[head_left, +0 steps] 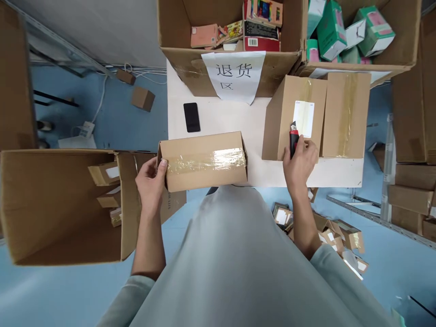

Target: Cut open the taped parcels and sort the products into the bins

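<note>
A taped cardboard box [204, 160] lies on the near edge of the white table [238, 120], right in front of me. My left hand [151, 179] grips its left end, thumb on top. My right hand [301, 160] is closed around a red and black utility knife [293, 138], its tip against a taller cardboard box [294, 116] with a white label. A second taped box [345, 113] stands touching that one on its right.
A black phone [191, 117] lies on the table. Behind it are a big carton with a paper sign [235, 75] holding books, and another carton of green packs [344, 32]. A large open carton [61, 204] stands at my left; small boxes litter the blue floor [340, 236].
</note>
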Available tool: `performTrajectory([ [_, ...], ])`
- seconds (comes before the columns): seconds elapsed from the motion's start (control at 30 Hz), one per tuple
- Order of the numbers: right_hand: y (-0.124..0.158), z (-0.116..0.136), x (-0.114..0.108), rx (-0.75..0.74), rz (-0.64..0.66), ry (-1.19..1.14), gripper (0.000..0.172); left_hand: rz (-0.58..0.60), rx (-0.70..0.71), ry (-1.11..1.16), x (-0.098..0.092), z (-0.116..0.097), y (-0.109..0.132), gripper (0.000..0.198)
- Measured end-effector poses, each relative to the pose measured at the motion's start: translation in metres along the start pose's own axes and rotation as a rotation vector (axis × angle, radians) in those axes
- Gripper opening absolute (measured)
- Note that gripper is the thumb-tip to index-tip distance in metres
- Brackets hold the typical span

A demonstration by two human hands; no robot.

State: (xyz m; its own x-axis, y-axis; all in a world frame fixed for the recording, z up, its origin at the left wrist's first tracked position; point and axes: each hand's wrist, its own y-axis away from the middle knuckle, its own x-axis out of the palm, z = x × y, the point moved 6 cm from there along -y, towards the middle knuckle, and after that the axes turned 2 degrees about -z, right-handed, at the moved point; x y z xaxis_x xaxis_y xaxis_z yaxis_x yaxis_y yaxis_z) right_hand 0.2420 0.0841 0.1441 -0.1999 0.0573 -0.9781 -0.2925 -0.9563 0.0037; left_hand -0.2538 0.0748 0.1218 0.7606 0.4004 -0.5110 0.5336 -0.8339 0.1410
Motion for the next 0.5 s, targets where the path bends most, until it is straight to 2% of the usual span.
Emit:
performTrajectory([
  [0.1,0.023,0.031,-0.007,-0.051,0.017,-0.191,0.061,0.002,-0.020,0.015,0.005,-0.006,0.004,0.068],
  [0.2,0.048,0.077,-0.008,-0.216,0.162,-0.340,0.061,0.005,-0.008,-0.003,0.010,-0.025,0.017,0.059],
  [0.27,0.057,0.095,-0.007,-0.251,0.221,-0.342,0.064,0.013,0.007,-0.012,0.016,-0.043,0.030,0.054],
  [0.33,0.057,0.098,-0.005,-0.234,0.233,-0.300,0.068,0.022,0.024,0.000,0.023,-0.061,0.046,0.052],
  [0.4,0.051,0.088,-0.003,-0.208,0.211,-0.241,0.072,0.043,0.027,0.080,0.031,-0.074,0.058,0.055],
  [0.5,0.038,0.062,0.000,-0.200,0.154,-0.159,0.074,0.072,-0.018,0.309,0.042,-0.071,0.063,0.062],
])
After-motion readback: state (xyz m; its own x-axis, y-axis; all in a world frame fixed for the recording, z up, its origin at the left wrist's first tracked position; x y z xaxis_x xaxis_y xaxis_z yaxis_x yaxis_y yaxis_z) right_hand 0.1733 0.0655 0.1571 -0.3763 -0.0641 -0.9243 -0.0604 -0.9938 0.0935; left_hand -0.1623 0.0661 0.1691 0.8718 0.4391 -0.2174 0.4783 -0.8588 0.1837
